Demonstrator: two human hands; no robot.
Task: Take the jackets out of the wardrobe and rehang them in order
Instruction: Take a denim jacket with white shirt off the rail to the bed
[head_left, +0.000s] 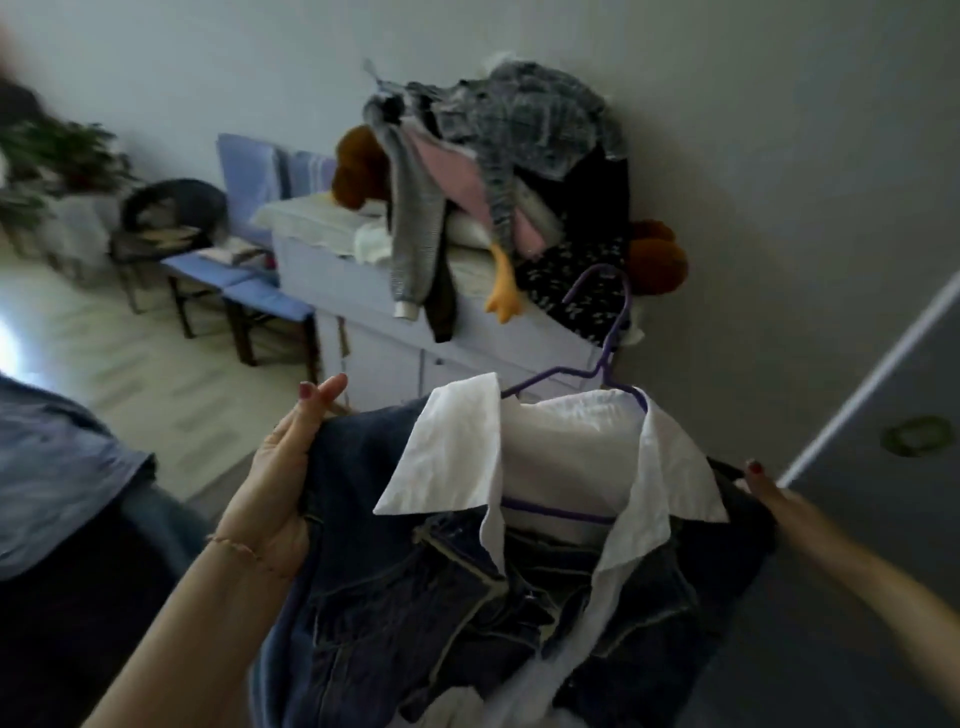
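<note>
A dark blue denim jacket (441, 597) with a white collar (457, 457) hangs on a purple hanger (613, 332) in front of me, tilted. My left hand (283, 467) grips the jacket's left shoulder, with the fingers behind the cloth and two fingertips showing above it. My right hand (763, 480) holds the right shoulder; most of that hand is hidden behind the denim. The wardrobe itself is not in view.
A lavender chest (374, 322) ahead carries piled clothes, a grey plush toy (498, 135) and a brown plush toy (358, 166). Blue-cushioned chairs (244, 280) and a plant (57, 150) stand at the left. A grey door (883, 467) is at the right, more clothing at lower left.
</note>
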